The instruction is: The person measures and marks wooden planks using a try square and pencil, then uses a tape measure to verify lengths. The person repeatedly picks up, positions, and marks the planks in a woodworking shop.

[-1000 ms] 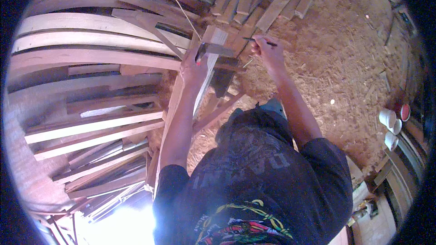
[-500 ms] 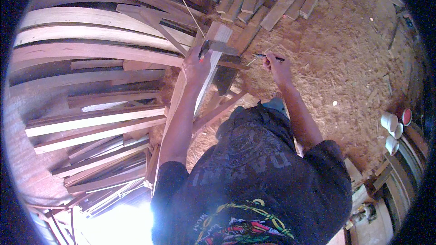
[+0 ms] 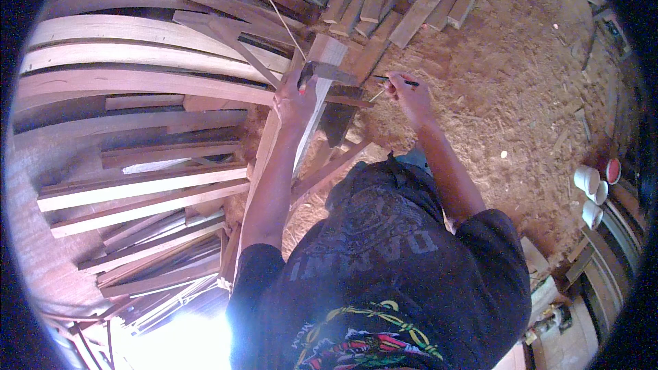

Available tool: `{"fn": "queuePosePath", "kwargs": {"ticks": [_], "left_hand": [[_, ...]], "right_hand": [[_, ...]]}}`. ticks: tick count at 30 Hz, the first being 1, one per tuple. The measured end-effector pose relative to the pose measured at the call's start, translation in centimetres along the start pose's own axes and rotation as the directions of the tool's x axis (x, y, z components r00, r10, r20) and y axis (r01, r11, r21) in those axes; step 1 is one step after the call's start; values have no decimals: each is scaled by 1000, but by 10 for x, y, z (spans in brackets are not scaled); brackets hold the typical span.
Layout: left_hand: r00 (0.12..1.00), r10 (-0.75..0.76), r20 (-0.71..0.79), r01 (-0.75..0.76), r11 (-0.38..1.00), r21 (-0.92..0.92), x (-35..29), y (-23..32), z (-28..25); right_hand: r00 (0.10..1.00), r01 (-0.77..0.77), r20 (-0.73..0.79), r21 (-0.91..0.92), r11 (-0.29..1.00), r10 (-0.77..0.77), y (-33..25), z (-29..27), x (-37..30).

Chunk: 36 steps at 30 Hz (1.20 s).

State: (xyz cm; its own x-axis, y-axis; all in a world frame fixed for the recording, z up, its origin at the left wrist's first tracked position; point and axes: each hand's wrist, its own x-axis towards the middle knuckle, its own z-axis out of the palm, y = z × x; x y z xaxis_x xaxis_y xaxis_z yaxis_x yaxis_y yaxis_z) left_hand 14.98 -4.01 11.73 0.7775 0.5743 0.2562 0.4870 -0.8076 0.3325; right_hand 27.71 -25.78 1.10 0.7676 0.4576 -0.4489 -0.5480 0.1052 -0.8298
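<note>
My left hand [image 3: 296,104] is closed over a long pale board [image 3: 327,46], gripping a flat brown square-like piece [image 3: 332,72] that lies across it. A bit of red shows by its fingers; the exact shape of the piece under them is hidden. To the right of the board, my right hand [image 3: 410,96] pinches a slim dark pen [image 3: 406,82], held apart from the wood. Between the hands, a narrow brown strip [image 3: 349,101] sticks out from the board, above a dark flat piece [image 3: 336,122].
Long planks [image 3: 151,82] are stacked at the left. Several short wood pieces [image 3: 418,14] lie at the far side on sawdust-covered ground [image 3: 493,103]. White cups [image 3: 586,179] and a red-topped container [image 3: 613,171] stand at the right. A slanting brown stick [image 3: 332,168] is near my body.
My right hand has moved slightly left and nearer the board, and the pen has turned to lie flatter. My left hand stays on the board.
</note>
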Motion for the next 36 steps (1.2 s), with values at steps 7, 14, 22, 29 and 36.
{"fn": "queuePosePath", "kwargs": {"ticks": [7,14,22,29,36], "left_hand": [[1000,7,-8,-7,1000,-14,-1,-2,1],[997,39,-66,-34,996,81,-4,-7,8],[997,26,-73,-19,996,82,-4,-5,9],[996,40,-75,-36,998,49,-3,-5,8],[998,11,54,-14,999,49,-2,-9,5]], "right_hand": [[988,54,141,102,993,-68,-14,39,-1],[987,56,144,109,992,-71,-22,68,-1],[989,92,107,133,987,-106,-14,102,6],[983,83,135,257,963,-121,-35,114,-9],[967,141,152,355,924,-206,-53,88,-8]]}}
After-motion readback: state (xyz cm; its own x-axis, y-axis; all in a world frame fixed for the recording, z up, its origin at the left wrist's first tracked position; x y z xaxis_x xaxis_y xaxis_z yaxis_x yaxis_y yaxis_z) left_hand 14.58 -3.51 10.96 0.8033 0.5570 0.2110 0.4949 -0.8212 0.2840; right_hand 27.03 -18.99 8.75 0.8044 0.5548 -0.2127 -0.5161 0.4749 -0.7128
